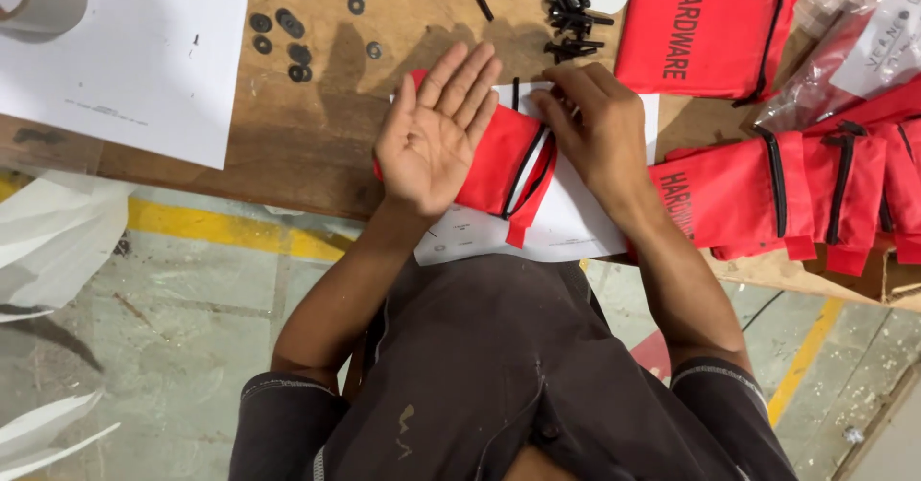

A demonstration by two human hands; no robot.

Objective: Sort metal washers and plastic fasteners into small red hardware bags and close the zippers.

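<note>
Red pouch [499,160] on wooden bench [288,136]; left hand [436,140] flat, palm-up; right hand [595,131] pinching pouch zip; concrete floor [173,289].

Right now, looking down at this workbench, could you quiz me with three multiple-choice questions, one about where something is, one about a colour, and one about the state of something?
1. Where do the black washers lie?
A. on the wooden bench left of the hands
B. inside the open pouch
C. on the floor

2. What colour is the pouch under the hands?
A. blue
B. red with black trim
C. white

3. How is the left hand held?
A. clenched in a fist
B. gripping a screw
C. open, palm up, and empty

Answers:
1. A, they sit scattered on bare wood beside the white paper sheet.
2. B, red fabric with a black drawstring edge.
3. C, fingers are spread above the pouch while the right hand fingers the pouch's mouth near the black screws.
</note>
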